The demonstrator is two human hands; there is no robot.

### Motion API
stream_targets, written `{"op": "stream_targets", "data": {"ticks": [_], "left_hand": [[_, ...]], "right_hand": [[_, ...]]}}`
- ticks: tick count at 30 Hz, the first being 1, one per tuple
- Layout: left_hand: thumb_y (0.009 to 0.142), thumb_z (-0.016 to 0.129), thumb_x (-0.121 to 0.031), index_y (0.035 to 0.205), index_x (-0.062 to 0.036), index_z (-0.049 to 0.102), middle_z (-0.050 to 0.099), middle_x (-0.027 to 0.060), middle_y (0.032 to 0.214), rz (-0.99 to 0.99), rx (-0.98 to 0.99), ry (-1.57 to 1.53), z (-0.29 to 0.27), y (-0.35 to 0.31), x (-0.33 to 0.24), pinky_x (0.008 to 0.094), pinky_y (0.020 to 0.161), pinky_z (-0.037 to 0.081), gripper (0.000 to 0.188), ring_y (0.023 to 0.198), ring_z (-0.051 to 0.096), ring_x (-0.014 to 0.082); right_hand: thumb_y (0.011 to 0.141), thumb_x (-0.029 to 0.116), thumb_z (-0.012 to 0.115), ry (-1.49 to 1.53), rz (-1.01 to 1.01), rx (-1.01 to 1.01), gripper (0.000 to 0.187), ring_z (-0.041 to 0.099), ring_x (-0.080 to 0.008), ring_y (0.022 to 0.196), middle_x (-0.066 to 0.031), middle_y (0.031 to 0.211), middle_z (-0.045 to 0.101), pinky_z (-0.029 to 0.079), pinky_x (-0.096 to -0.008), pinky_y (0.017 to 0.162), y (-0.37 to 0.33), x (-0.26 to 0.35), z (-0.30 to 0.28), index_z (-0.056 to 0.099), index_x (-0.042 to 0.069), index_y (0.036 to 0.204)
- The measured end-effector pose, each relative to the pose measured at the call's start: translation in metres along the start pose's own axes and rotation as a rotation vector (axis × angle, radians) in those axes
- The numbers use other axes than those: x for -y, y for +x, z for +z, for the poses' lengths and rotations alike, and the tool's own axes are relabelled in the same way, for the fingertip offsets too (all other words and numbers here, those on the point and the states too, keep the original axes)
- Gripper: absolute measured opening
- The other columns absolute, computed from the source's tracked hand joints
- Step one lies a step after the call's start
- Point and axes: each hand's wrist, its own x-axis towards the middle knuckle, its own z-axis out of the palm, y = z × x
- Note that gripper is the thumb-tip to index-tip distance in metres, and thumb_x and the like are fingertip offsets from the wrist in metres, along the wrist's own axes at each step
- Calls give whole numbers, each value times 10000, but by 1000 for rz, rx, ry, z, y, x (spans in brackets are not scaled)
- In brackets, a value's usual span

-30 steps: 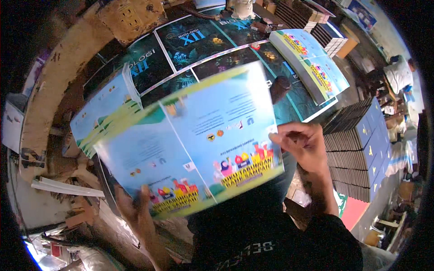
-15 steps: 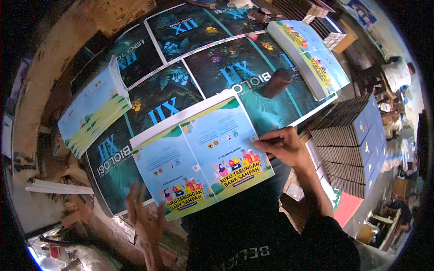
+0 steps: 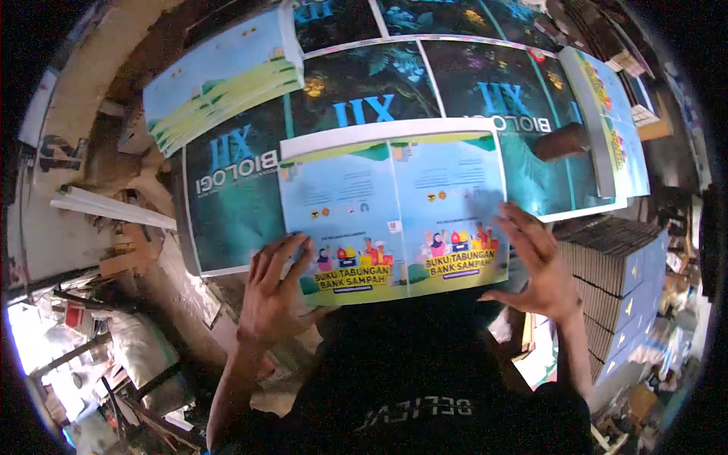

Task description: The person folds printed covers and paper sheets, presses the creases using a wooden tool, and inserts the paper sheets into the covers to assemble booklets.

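A printed light-blue cover sheet (image 3: 345,189), with two cover designs side by side, lies near the table's front edge in front of my body. A white strip of paper shows along its far side. My left hand (image 3: 274,284) is at the sheet's lower left edge, fingers stretched and thumb apart, the fingertips touching or almost touching the paper. My right hand (image 3: 544,274) is at the right edge, open with fingers spread and slightly bent. Whether its fingertips touch the paper, I cannot tell. Beneath lie large dark-teal printed sheets (image 3: 235,212) covering the tabletop.
A fanned stack of light-blue sheets (image 3: 220,83) lies at the far left. Another stack (image 3: 626,144) is at the far right, beside a dark brown block (image 3: 561,142). Piled blue-covered books (image 3: 618,292) stand right of the table. White strips (image 3: 114,208) jut out at left.
My left hand has come up to the sheet's left edge. The right hand has let go of the right edge and spread its fingers. The sheet lies straighter; the whole view has shifted.
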Motion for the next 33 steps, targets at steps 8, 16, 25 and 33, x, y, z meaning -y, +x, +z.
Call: {"op": "stream_targets", "data": {"ticks": [8, 16, 25, 33], "left_hand": [[546, 862, -154, 1332, -77, 573, 466, 121, 1419, 44, -15, 27, 7, -9, 22, 481, 1041, 391, 842, 1264, 477, 352], [644, 780, -246, 1252, -32, 646, 569, 155, 1304, 116, -47, -68, 4, -1, 37, 466, 974, 462, 659, 1148, 567, 364], [596, 821, -299, 1213, -38, 668, 656, 129, 1208, 33, -124, -131, -1, 10, 28, 435, 947, 496, 687, 1086, 632, 330], [652, 850, -390, 1143, -15, 668, 681, 155, 1131, 15, -232, -117, 14, 6, 31, 443, 906, 514, 645, 1042, 645, 358]], "right_hand": [[566, 40, 762, -262, -185, -55, 927, 402, -316, 1398, -120, 1529, 388, 394, -444, 1104, 5, -26, 25, 447, 45, 1439], [610, 142, 751, -65, -204, -16, 863, 474, -310, 1300, -105, 1460, 456, 398, -433, 1119, 9, -30, 7, 465, 86, 1422], [546, 176, 839, -2, -170, -52, 884, 528, -329, 1246, -136, 1368, 537, 453, -430, 1063, 25, -35, -4, 528, 57, 1364], [567, 105, 798, 184, -119, 49, 816, 583, -357, 1165, -159, 1276, 609, 481, -436, 1029, 33, -39, -18, 559, 102, 1347]]}}
